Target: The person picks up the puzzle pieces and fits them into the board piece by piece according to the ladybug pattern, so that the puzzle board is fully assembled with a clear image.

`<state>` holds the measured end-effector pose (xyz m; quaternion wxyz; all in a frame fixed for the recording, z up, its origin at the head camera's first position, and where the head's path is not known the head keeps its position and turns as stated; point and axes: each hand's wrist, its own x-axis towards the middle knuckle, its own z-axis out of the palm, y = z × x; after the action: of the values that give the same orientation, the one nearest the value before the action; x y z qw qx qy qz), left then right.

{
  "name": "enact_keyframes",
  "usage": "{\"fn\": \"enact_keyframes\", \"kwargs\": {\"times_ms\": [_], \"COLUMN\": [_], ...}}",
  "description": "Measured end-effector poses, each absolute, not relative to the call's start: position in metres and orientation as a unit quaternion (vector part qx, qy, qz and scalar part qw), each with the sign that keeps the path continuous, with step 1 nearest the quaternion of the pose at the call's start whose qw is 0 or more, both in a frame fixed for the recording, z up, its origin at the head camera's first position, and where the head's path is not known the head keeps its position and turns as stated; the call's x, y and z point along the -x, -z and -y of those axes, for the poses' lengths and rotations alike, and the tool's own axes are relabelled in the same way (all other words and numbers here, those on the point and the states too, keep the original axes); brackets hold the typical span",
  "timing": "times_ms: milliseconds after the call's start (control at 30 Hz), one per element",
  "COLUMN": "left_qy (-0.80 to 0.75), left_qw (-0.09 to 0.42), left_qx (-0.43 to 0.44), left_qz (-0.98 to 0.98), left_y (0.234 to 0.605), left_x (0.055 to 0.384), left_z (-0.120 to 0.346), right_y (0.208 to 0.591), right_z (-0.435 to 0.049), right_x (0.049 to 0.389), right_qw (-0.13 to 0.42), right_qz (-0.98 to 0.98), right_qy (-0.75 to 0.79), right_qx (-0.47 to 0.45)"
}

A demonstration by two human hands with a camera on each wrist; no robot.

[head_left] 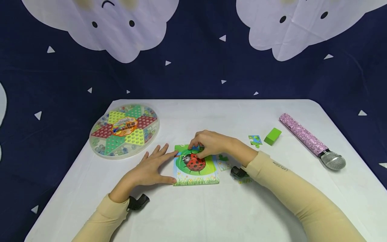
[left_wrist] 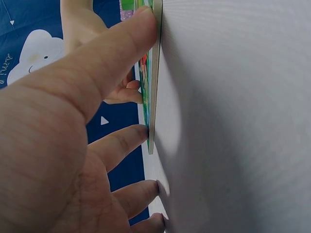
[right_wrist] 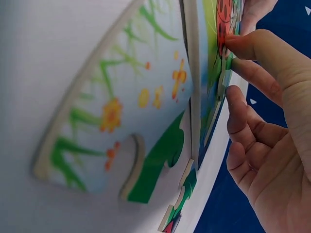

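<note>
A ladybug jigsaw puzzle (head_left: pixel 196 178) lies flat on the white table, its picture mostly filled in. My left hand (head_left: pixel 149 169) is spread at its left side, with the thumb and index finger touching the edge; the other fingertips touch the tabletop in the left wrist view. Above the ladybug, my right hand (head_left: pixel 213 143) pinches a puzzle piece (right_wrist: pixel 222 80) between thumb and index finger, down against the picture. The fingers hide most of that piece. Beside the puzzle's right edge lies a loose piece (right_wrist: pixel 141 97) with grass and flowers, partly under the right forearm in the head view.
Farther right are another loose piece (head_left: pixel 255 140), a green block (head_left: pixel 272 136) and a pink glitter microphone (head_left: pixel 305 136). A round Chinese checkers board (head_left: pixel 124 131) with marbles sits at the back left. More pieces (head_left: pixel 245 180) show below the right wrist.
</note>
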<state>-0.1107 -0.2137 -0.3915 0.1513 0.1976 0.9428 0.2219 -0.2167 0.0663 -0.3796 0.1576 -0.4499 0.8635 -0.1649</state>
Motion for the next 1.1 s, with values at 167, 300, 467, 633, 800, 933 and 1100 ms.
{"fn": "enact_keyframes", "kwargs": {"times_ms": [167,300,467,633,800,933,1100], "left_qy": [-0.228,-0.227,-0.235,-0.242,-0.236,-0.244,-0.236], "left_qw": [0.156,0.157,0.154,0.149,0.151,0.143,0.148], "left_qx": [-0.204,-0.206,-0.210,-0.213,-0.209,-0.215,-0.211], "left_qz": [-0.939,-0.939,-0.936,-0.935,-0.937,-0.935,-0.937], "left_y": [0.392,0.392,0.392,0.391,0.390,0.393,0.390], "left_x": [0.110,0.111,0.110,0.109,0.109,0.109,0.109], "left_z": [0.213,0.213,0.214,0.214,0.214,0.216,0.214], "right_y": [0.381,0.382,0.382,0.380,0.376,0.373,0.371], "right_z": [-0.067,-0.068,-0.069,-0.071,-0.076,-0.081,-0.091], "right_x": [0.216,0.216,0.216,0.216,0.216,0.218,0.222], "right_qw": [0.159,0.155,0.149,0.145,0.146,0.144,0.134], "right_qz": [-0.861,-0.860,-0.860,-0.858,-0.859,-0.860,-0.861], "right_qy": [0.169,0.173,0.170,0.176,0.195,0.199,0.197], "right_qx": [0.453,0.455,0.458,0.460,0.450,0.447,0.449]}}
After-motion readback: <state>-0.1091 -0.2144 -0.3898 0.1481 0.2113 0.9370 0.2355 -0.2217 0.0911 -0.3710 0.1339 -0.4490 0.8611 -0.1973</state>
